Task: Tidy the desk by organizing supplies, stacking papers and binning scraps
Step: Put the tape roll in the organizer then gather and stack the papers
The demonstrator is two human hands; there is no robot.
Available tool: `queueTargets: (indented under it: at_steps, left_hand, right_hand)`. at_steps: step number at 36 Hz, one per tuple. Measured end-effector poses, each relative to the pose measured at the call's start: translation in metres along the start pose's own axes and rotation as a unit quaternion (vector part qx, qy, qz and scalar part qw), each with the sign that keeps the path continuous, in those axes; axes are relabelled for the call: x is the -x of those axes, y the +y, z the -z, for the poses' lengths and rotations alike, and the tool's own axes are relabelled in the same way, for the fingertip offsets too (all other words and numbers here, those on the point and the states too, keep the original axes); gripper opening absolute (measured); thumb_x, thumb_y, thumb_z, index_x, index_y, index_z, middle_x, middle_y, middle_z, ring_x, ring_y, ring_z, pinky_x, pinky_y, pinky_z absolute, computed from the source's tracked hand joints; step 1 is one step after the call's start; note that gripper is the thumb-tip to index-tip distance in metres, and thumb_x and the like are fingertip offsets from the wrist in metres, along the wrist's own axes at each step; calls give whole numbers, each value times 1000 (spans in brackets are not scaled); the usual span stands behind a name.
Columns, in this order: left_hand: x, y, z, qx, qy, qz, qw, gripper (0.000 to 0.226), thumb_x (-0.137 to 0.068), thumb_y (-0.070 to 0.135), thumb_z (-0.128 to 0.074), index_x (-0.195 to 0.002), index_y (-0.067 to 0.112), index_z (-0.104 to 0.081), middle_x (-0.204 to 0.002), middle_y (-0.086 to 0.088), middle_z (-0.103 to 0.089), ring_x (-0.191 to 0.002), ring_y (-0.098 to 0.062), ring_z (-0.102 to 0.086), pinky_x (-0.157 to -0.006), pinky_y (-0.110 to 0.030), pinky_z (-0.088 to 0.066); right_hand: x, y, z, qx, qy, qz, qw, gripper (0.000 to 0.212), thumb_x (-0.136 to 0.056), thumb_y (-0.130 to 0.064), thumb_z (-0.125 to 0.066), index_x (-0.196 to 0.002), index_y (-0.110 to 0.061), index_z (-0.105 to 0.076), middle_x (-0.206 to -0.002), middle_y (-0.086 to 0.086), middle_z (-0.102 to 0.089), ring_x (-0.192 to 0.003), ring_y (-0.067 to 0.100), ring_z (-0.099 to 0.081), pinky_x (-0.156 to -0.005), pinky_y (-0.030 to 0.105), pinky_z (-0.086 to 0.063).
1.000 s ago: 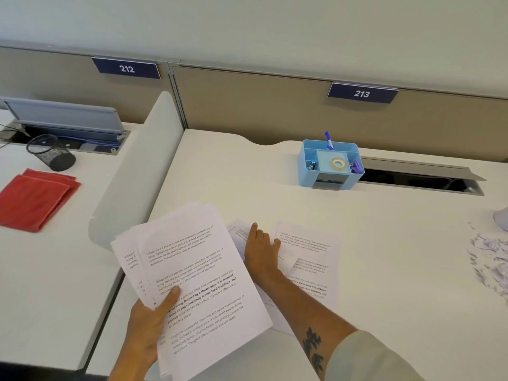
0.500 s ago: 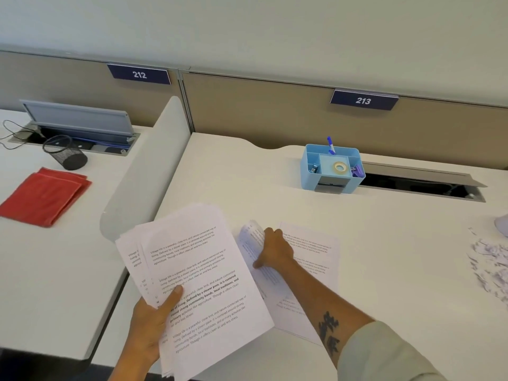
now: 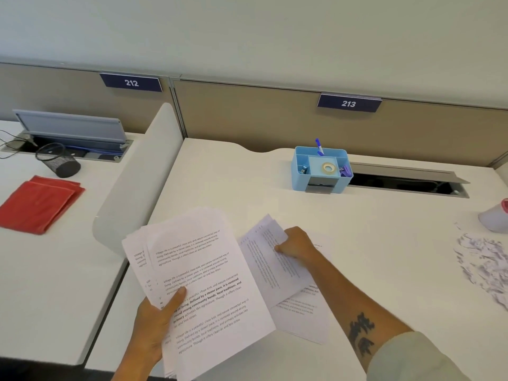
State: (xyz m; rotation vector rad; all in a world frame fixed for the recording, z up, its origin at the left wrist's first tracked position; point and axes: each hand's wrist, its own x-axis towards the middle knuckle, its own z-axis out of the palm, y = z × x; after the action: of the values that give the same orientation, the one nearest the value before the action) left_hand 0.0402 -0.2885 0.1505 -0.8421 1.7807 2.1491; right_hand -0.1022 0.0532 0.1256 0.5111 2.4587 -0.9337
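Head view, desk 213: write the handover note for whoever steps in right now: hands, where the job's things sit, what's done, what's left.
Left hand grips the gathered paper stack, thumb on top.
Right hand pinches a loose sheet, lifting its edge off the desk; at least one more sheet lies beneath.
Paper scraps lie at the desk's right edge, not binned.
Blue organizer at the back holds tape and a pen.
Left: finish stacking sheets, bin scraps.
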Motion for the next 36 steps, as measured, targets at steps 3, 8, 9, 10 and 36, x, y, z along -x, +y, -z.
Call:
queueTargets:
  at_steps: [3,8,9,10,36]
  left_hand:
    - [2,1,-2,-11,-6,-4,1000,43,-90,14,-83,-131,24,-73,-117,-4,-85,-99,-29,-83,-73,-43,-68]
    - [2,3,-8,-21,-22,-7,1000,55,-81,19,-85,-134,21,-72,-118,-4,-85,-97,-26,-84,-69,-39,-69]
    - [2,3,-9,-22,-25,-6,999,55,-80,20,-85,-134,21,-72,-118,-4,-85,-98,-26,-84,-70,-39,-69]
    - [2,2,-10,-23,-29,-6,999,54,-81,19,-85,-133,20,-72,-119,-5,-84,-99,-26,-84,-71,-39,-69]
    - [18,5,-79,-41,-184,37,981,38,-96,16,-79,-132,10,-72,-122,-22,-81,-111,-46,-79,-95,-67,-63]
  right_hand:
    - [13,-2,30,12,22,37,999,21,-84,-22,-81,-102,-14,-76,-100,6,-75,-92,25,-72,-82,38,-60]
    - [37,-17,104,64,73,74,993,19,-84,-24,-81,-100,-18,-76,-100,5,-72,-91,25,-69,-76,35,-54]
    - [43,-21,121,83,77,83,990,20,-84,-25,-82,-101,-17,-76,-101,5,-72,-91,24,-68,-74,34,-52]
    - [48,-24,138,99,81,93,987,20,-84,-24,-82,-101,-16,-76,-102,6,-73,-92,24,-68,-73,33,-50]
    - [78,-121,172,229,-214,227,922,31,-79,-25,-90,-106,-23,-73,-101,-7,-80,-87,8,-74,-79,24,-57]
